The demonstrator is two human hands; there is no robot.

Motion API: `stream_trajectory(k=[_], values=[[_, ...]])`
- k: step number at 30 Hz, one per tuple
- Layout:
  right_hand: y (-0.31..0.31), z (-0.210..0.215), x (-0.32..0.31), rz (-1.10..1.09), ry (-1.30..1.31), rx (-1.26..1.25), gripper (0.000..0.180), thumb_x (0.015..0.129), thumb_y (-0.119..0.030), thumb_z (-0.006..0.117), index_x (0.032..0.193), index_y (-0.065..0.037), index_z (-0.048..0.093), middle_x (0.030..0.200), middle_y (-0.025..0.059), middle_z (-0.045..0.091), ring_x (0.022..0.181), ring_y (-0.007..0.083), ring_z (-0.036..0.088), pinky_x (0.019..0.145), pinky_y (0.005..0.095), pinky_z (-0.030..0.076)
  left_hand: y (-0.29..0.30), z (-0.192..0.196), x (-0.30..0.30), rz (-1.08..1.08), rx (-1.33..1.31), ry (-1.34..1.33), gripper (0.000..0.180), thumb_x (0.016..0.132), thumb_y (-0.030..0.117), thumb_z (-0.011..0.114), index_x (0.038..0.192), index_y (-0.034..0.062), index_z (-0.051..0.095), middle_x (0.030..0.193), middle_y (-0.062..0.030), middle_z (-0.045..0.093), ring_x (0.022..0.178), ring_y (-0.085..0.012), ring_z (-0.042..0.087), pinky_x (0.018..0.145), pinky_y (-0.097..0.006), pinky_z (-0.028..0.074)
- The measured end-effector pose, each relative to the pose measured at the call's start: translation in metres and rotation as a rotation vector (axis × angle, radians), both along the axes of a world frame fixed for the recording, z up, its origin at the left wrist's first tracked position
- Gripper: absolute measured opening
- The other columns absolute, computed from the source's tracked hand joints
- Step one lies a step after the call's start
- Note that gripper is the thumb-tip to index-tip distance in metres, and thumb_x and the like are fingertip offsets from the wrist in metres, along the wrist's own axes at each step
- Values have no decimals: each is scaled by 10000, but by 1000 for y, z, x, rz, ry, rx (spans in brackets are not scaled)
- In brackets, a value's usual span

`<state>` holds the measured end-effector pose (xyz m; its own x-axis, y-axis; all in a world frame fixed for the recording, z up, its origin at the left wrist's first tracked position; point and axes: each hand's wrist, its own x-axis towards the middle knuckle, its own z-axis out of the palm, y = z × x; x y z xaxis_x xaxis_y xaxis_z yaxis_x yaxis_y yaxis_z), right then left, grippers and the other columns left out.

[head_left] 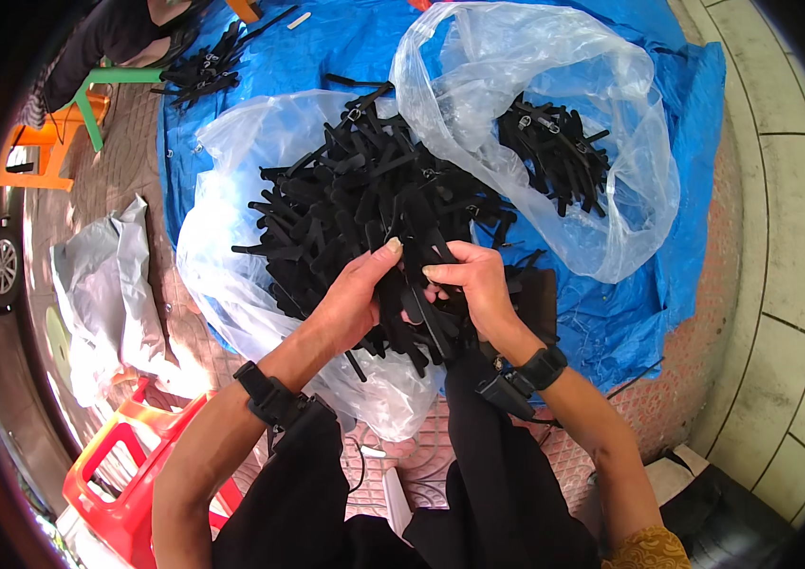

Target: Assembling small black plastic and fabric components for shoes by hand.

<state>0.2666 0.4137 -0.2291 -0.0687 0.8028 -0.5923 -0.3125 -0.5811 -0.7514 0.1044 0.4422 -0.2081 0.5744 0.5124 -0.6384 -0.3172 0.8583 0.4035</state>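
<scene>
A big heap of black straps, some with small metal buckles, lies in front of me on a clear plastic bag. Over the heap's near side, my left hand pinches a black strap between thumb and fingers. My right hand grips the same piece close by, its thumb and forefinger pressed together. The strap's lower end hangs down between the hands. Which part each fingertip holds is hard to make out against the black pile. Both wrists carry black bands with small devices.
A second clear bag holds more black straps at the far right, on a blue tarp. A smaller strap pile lies far left, near a seated person's leg and a green stool. A red stool stands at my left.
</scene>
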Motion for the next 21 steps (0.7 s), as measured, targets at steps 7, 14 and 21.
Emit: stream_trajectory(k=[7, 14, 21], values=[[1, 8, -1, 96, -132, 100, 81, 730, -74, 595, 723, 5, 612, 613, 29, 589, 500, 53, 491, 447, 195, 356, 4, 0, 3, -109, 147, 314, 198, 817, 189, 554, 914, 17, 557, 729, -63, 611, 640, -143, 609, 516, -225, 483], [22, 8, 86, -165, -146, 171, 224, 757, -171, 559, 859, 28, 583, 723, 92, 612, 595, 125, 586, 504, 194, 427, 7, 2, -3, -13, 91, 307, 115, 801, 129, 548, 842, 22, 561, 693, -64, 605, 591, -132, 595, 477, -236, 464], [-1, 4, 49, 331, -125, 147, 581, 658, -158, 675, 1149, 58, 454, 979, 110, 597, 925, 166, 560, 808, 269, 420, 6, 6, 12, 101, 111, 307, 145, 818, 153, 551, 867, 17, 542, 751, -73, 605, 607, -137, 591, 481, -228, 447]])
